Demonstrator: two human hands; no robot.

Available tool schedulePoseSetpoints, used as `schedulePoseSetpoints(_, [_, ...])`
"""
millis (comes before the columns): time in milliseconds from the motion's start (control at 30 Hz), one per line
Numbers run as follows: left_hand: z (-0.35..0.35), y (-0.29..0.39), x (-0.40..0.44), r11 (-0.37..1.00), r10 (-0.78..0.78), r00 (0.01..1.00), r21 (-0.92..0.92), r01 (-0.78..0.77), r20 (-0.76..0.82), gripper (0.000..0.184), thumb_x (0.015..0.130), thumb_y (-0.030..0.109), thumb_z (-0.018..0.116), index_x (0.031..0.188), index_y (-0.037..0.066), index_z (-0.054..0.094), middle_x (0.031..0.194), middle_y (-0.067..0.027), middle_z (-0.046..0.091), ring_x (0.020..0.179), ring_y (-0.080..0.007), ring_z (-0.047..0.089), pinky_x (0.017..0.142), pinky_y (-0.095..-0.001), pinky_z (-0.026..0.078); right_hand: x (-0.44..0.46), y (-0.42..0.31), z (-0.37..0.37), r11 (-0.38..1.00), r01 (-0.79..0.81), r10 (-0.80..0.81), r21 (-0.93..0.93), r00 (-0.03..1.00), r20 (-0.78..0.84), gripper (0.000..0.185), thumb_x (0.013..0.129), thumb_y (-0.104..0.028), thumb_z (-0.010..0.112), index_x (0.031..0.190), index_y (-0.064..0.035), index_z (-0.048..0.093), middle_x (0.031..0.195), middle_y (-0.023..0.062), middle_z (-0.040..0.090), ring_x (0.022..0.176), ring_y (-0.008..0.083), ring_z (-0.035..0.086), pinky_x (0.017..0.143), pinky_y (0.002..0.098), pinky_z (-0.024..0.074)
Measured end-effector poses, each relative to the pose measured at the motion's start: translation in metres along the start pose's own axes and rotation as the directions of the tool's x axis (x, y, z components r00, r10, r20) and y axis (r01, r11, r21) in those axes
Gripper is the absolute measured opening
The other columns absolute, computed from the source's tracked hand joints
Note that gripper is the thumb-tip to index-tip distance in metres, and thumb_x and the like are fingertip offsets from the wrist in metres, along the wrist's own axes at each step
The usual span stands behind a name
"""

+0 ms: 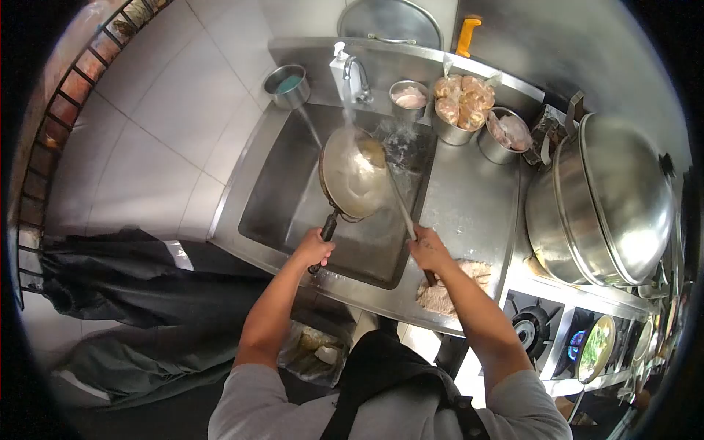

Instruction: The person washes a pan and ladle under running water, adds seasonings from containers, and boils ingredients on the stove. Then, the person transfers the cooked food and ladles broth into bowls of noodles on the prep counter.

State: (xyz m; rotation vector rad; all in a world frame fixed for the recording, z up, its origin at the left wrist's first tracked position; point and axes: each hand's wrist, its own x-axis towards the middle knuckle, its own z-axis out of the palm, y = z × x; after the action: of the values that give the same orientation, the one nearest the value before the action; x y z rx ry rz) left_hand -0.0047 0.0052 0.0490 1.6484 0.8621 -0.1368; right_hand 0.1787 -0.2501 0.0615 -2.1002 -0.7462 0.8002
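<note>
My left hand (314,248) is closed around the black handle of a wok (345,183), which is tilted over the sink (275,198). Water runs from the faucet (355,77) into the wok, and water lies in its bowl. My right hand (430,251) grips a long-handled wok utensil (402,202). The utensil's shaft is metal with a dark end, and its head is inside the wok at the right, too blurred to tell its shape. A crumpled, greyish rag (440,297) lies on the counter edge under my right forearm.
Behind the sink are a soap pump bottle (339,70), a metal pot with bluish content (287,86) and containers of bagged food (463,103). A large domed steamer (601,198) stands right. Beyond it, a stove burner (578,345) shows blue flame beside a pan of greens (598,345).
</note>
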Motion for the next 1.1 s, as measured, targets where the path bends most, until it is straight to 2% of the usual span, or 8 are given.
schedulePoseSetpoints(133, [-0.005, -0.003, 0.004, 0.998, 0.024, 0.996, 0.056, -0.019, -0.082, 0.015, 0.078, 0.008, 0.063, 0.077, 0.002, 0.049, 0.057, -0.0043, 0.053, 0.041, -0.0138, 0.052, 0.040, -0.0303, 0.042, -0.032, 0.039, 0.042, 0.998, 0.058, -0.054, -0.026, 0.990, 0.128, 0.034, 0.085, -0.012, 0.058, 0.118, -0.0030, 0.060, 0.059, 0.0083, 0.057, 0.050, 0.0139, 0.056, 0.047, 0.0297, 0.0452])
schedulePoseSetpoints(167, [-0.008, -0.002, 0.007, 0.998, 0.034, 0.996, 0.053, -0.029, -0.087, 0.015, 0.078, 0.008, 0.063, 0.077, 0.002, 0.049, 0.057, -0.0043, 0.053, 0.041, -0.0138, 0.052, 0.040, -0.0303, 0.042, -0.059, -0.006, 0.018, 0.987, -0.144, 0.120, 0.074, 0.957, 0.265, 0.035, 0.084, -0.013, 0.059, 0.118, -0.0043, 0.061, 0.059, 0.0090, 0.058, 0.052, 0.0144, 0.058, 0.048, 0.0291, 0.0456])
schedulePoseSetpoints(300, [-0.020, -0.005, 0.009, 0.998, 0.022, 0.992, 0.064, -0.014, -0.126, 0.015, 0.078, 0.007, 0.062, 0.077, 0.002, 0.048, 0.058, -0.0055, 0.055, 0.041, -0.0142, 0.053, 0.039, -0.0312, 0.042, -0.087, -0.026, -0.016, 0.987, -0.140, 0.111, 0.075, 0.947, 0.303, 0.029, 0.083, -0.017, 0.057, 0.109, -0.0039, 0.059, 0.069, 0.0205, 0.062, 0.063, 0.0330, 0.065, 0.063, 0.0429, 0.0505])
schedulePoseSetpoints(367, [-0.024, -0.006, 0.004, 0.999, 0.013, 0.991, 0.037, -0.009, -0.130, 0.016, 0.078, 0.007, 0.063, 0.078, 0.002, 0.048, 0.059, -0.0063, 0.055, 0.041, -0.0144, 0.052, 0.038, -0.0312, 0.042, -0.093, -0.031, -0.017, 0.980, 0.135, -0.130, -0.148, 0.991, 0.042, 0.032, 0.083, -0.016, 0.058, 0.114, -0.0074, 0.056, 0.064, 0.0185, 0.061, 0.056, 0.0352, 0.063, 0.057, 0.0432, 0.0499])
schedulePoseSetpoints(400, [-0.026, -0.001, -0.003, 1.000, 0.015, 0.986, 0.022, -0.011, -0.168, 0.016, 0.080, 0.008, 0.063, 0.076, 0.002, 0.048, 0.058, -0.0054, 0.054, 0.040, -0.0143, 0.052, 0.038, -0.0312, 0.041, -0.096, -0.062, -0.029, 0.989, 0.035, -0.034, -0.142, 0.999, 0.015, 0.033, 0.083, -0.015, 0.058, 0.115, -0.0050, 0.055, 0.070, 0.0214, 0.062, 0.065, 0.0391, 0.064, 0.063, 0.0445, 0.0508])
schedulePoseSetpoints(600, [-0.040, 0.001, -0.029, 0.999, 0.033, 0.973, 0.014, -0.031, -0.228, 0.017, 0.081, 0.009, 0.063, 0.077, 0.001, 0.049, 0.057, -0.0051, 0.054, 0.039, -0.0144, 0.052, 0.038, -0.0309, 0.040, -0.020, -0.065, 0.001, 0.930, -0.041, -0.057, -0.366, 0.966, -0.253, 0.040, 0.083, -0.014, 0.056, 0.120, 0.0021, 0.053, 0.088, 0.0275, 0.064, 0.087, 0.0401, 0.064, 0.077, 0.0458, 0.0513])
schedulePoseSetpoints(800, [-0.045, -0.017, -0.056, 0.999, 0.039, 0.944, 0.041, -0.028, -0.328, 0.018, 0.081, 0.010, 0.064, 0.079, 0.000, 0.049, 0.057, -0.0060, 0.055, 0.039, -0.0148, 0.051, 0.038, -0.0308, 0.041, -0.023, -0.065, 0.012, 0.993, 0.065, -0.082, -0.101, 0.982, -0.170, 0.039, 0.083, -0.017, 0.056, 0.116, 0.0028, 0.056, 0.090, 0.0301, 0.063, 0.087, 0.0416, 0.064, 0.078, 0.0470, 0.0509])
schedulePoseSetpoints(1100, [-0.050, -0.036, -0.079, 0.998, 0.024, 0.918, -0.044, -0.045, -0.395, 0.016, 0.083, 0.005, 0.062, 0.083, 0.001, 0.046, 0.056, -0.0050, 0.051, 0.039, -0.0155, 0.051, 0.036, -0.0312, 0.040, -0.016, -0.069, 0.025, 0.968, -0.006, -0.043, -0.252, 0.981, -0.189, 0.054, 0.082, -0.017, 0.059, 0.131, 0.0034, 0.048, 0.089, 0.0252, 0.066, 0.084, 0.0406, 0.065, 0.078, 0.0444, 0.0511])
